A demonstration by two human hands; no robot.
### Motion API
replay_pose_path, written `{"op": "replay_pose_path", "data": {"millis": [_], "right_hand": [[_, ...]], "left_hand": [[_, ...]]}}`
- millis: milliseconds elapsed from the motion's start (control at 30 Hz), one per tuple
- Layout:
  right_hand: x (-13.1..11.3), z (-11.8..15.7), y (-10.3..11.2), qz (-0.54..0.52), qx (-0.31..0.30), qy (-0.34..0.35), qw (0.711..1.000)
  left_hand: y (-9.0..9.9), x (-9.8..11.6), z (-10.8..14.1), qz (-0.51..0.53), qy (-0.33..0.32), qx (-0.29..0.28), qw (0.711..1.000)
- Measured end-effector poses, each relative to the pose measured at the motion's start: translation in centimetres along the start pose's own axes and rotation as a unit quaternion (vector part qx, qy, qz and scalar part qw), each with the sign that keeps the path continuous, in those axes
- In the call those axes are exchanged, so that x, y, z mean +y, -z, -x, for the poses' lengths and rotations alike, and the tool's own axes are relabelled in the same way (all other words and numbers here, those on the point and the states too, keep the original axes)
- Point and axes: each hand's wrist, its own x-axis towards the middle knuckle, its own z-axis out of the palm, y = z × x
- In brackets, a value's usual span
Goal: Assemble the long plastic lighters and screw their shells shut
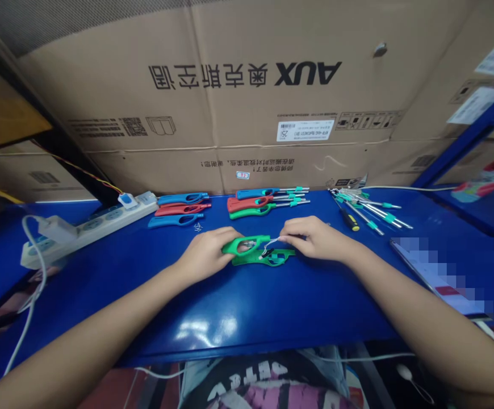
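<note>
My left hand point(206, 253) is closed on the rear end of a green lighter shell point(253, 241), raised a little over the blue table point(204, 318). Below and partly behind it lies a second green shell half point(277, 258) with teal and dark parts in it. With fingertips pinched together, my right hand point(309, 237) holds thin white wires point(271, 243) at the front end of the raised shell. The wires run down toward a small black part between the two shells.
Blue and red lighter shells point(183, 208) and lighters with metal tubes point(251, 203) lie behind the hands. Metal tubes point(375, 210) and a screwdriver point(350, 218) are at back right, a tablet point(438, 281) at right, a power strip point(97, 224) at left, cardboard point(247, 34) behind.
</note>
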Motion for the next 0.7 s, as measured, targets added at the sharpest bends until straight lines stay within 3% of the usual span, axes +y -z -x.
{"op": "replay_pose_path", "data": {"millis": [167, 267, 433, 567, 700], "right_hand": [[-0.2, 0.0, 0.6, 0.006, 0.048, 0.003, 0.999], [-0.5, 0.1, 1.0, 0.018, 0.094, -0.021, 0.995], [-2.1, 0.0, -0.2, -0.006, 0.055, -0.034, 0.998], [-3.2, 0.0, -1.2, -0.043, 0.008, -0.049, 0.998], [-3.6, 0.0, -1.2, -0.077, -0.004, -0.083, 0.994]], "left_hand": [[2.4, -2.8, -0.3, -0.074, 0.058, 0.025, 0.995], [2.5, -3.2, -0.8, 0.061, 0.134, 0.058, 0.987], [0.4, 1.1, -0.7, 0.375, 0.198, 0.052, 0.904], [-1.3, 4.3, -0.1, 0.455, 0.230, 0.051, 0.859], [-1.9, 4.6, 0.1, 0.523, 0.249, 0.064, 0.812]]}}
